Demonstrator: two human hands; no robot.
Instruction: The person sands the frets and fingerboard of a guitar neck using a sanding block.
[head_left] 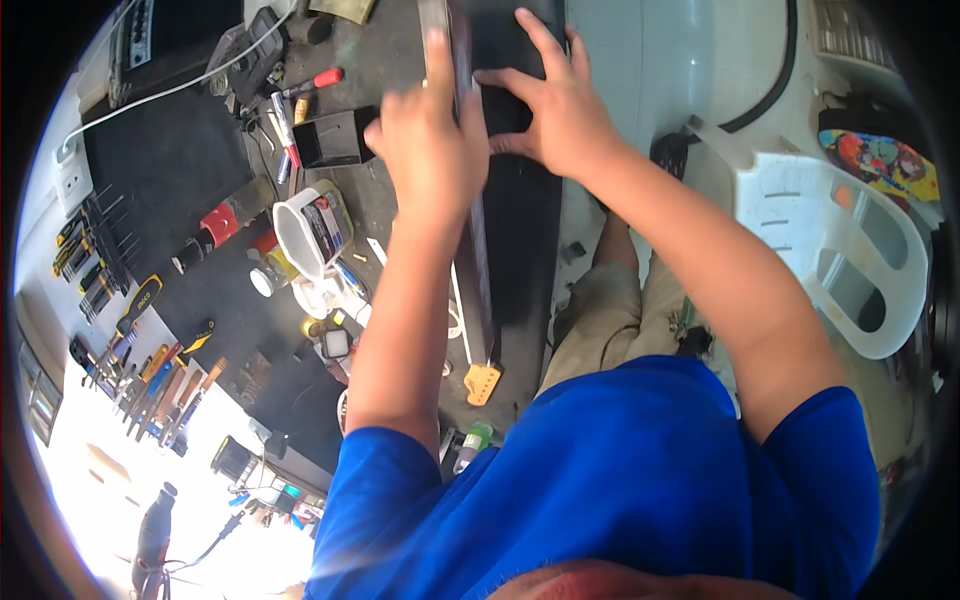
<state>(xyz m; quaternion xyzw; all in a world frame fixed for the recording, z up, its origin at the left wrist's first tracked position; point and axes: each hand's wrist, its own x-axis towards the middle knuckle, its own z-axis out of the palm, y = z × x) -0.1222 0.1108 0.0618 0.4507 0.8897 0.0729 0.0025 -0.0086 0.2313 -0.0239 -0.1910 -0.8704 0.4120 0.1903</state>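
A long, narrow grey-brown bar [480, 270] runs up the bench near its right edge. My left hand [430, 150] lies over its upper part, index finger stretched along it and the other fingers curled; what is under the palm is hidden. To the right, my right hand [565, 110] has its fingers spread, with thumb and index tips at the bar's side and nothing visible between them. A thin white strip [460, 310] lies along the bar's left side, by a yellow-orange shaped piece [482, 384] at the lower end.
Left of my arm are a white tub [300, 235], a black open box [338, 138], markers [284, 125] and a red-handled tool [318, 80]. Hand tools [160, 390] line the left wall. A white cable [190, 85] crosses the upper left. A white plastic chair [790, 190] stands right.
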